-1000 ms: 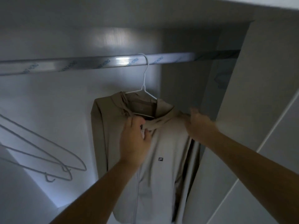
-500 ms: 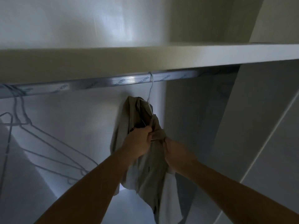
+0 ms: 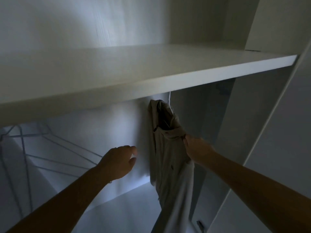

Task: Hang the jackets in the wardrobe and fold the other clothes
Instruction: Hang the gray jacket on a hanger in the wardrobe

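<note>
Beige hooded jacket (image 3: 168, 157): long axis vertical, hem down, on wire hanger (image 3: 169, 101) under white wardrobe shelf (image 3: 151, 78). I see R hand (image 3: 196, 148) pinching collar; L hand (image 3: 119, 162) loosely curled, empty.

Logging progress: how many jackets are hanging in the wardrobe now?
1: the beige jacket, under the shelf right of centre, held by the right hand. The shelf may hide others.
</note>
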`<state>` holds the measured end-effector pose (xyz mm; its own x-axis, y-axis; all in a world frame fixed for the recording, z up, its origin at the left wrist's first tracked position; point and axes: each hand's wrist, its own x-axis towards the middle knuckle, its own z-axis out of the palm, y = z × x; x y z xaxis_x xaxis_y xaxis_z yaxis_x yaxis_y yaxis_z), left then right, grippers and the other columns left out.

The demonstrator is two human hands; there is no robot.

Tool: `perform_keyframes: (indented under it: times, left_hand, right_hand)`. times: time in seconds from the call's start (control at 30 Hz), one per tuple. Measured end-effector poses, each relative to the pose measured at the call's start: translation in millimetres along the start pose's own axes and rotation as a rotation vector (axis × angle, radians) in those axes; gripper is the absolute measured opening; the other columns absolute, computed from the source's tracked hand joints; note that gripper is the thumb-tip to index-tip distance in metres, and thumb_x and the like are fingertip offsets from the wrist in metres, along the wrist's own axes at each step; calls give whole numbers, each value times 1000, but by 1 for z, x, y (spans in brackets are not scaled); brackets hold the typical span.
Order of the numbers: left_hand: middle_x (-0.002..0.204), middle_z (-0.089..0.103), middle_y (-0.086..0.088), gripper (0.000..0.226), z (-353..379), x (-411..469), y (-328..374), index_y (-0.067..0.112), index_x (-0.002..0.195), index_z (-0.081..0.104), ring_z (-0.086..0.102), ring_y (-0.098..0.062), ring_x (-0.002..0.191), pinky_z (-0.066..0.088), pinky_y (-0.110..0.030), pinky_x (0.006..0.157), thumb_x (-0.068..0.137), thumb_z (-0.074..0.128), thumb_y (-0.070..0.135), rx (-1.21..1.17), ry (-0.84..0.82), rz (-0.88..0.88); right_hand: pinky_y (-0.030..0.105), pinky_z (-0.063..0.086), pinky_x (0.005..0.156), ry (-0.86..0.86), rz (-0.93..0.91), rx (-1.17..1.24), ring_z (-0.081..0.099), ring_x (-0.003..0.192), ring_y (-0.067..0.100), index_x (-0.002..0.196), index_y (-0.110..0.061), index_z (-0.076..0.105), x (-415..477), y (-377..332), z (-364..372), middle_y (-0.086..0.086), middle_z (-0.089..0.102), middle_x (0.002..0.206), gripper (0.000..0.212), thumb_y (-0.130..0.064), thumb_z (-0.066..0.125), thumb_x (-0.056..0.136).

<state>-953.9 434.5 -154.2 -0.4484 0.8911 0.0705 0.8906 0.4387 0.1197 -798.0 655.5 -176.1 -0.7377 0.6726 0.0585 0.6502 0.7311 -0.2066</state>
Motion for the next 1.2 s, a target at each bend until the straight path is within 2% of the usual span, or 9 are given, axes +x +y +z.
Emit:
perform_keyframes:
  times: [0.1, 0.2, 0.33, 0.5, 0.57, 0.7, 0.83, 1.07, 1.2]
  left_hand:
    - [119, 62, 6, 26, -15, -35, -3, 18, 118, 59, 61, -12, 95, 40, -17, 88, 95, 50, 26, -148, 124, 29]
    - [112, 66, -8, 30, -32, -78, -25, 8, 101, 68, 63, -25, 98, 45, -33, 92, 87, 50, 27, -253, 434, -48]
    - [136, 47, -21, 37, -42, -139, -69, 2, 117, 59, 40, -39, 129, 30, -55, 108, 83, 60, 13, -118, 722, -517]
    - [148, 31, -24, 68, -39, -183, -95, 1, 148, 16, 32, -36, 135, 29, -44, 110, 92, 55, 10, -567, 620, -955]
    - [119, 58, -24, 56, -31, -186, -109, 1, 143, 25, 58, -33, 103, 45, -38, 94, 95, 51, 9, -817, 564, -1000]
    - [73, 64, -10, 18, -28, -185, -120, -1, 106, 57, 60, -17, 58, 47, -20, 50, 98, 48, 12, -965, 509, -972]
    - [71, 65, -12, 16, -28, -189, -116, 1, 92, 60, 64, -22, 55, 51, -24, 48, 97, 49, 12, -1139, 462, -935]
    - [71, 66, -16, 17, -33, -190, -116, 1, 85, 58, 65, -19, 47, 56, -27, 48, 97, 50, 10, -1091, 482, -971]
    - [72, 67, -16, 17, -34, -188, -115, 0, 87, 59, 66, -19, 47, 58, -29, 49, 97, 50, 10, -1058, 471, -981]
  right_hand:
    - [36, 44, 75, 126, 7, 6, 56, 107, 30, 126, -19, 42, -27, -18, -19, 7, 52, 121, 30, -33, 32, 101]
    - [39, 47, 84, 298, -242, 144, 53, 110, 28, 128, -14, 49, -51, -51, -29, 8, 51, 125, 33, -23, 40, 97]
    - [42, 38, 104, -96, -440, 373, 48, 123, 26, 142, -12, 36, -67, -128, -6, 10, 47, 138, 48, -29, 41, 98]
    - [48, 28, 112, -314, -375, 454, 35, 138, 27, 152, -18, 8, -63, -228, 19, 8, 37, 149, 66, -37, 43, 99]
    - [48, 36, 107, -349, -296, 488, 47, 127, 30, 150, -16, 14, -60, -251, 25, 13, 49, 138, 63, -37, 43, 99]
    - [40, 52, 83, -403, -256, 581, 59, 87, 26, 113, -6, 52, -68, -280, 36, 13, 62, 101, 26, -25, 42, 98]
    - [17, 34, 49, -410, -300, 724, 43, 54, 8, 75, -13, 54, -89, -295, 36, -5, 47, 64, 32, -17, 35, 101]
    - [13, 17, 37, -606, -17, 1250, 28, 32, 5, 62, -13, 44, -101, -273, 14, 0, 33, 52, 40, -21, 42, 101]
    - [16, 17, 40, -583, -69, 1235, 24, 37, 6, 63, -15, 43, -99, -263, -7, 1, 31, 54, 41, -24, 37, 102]
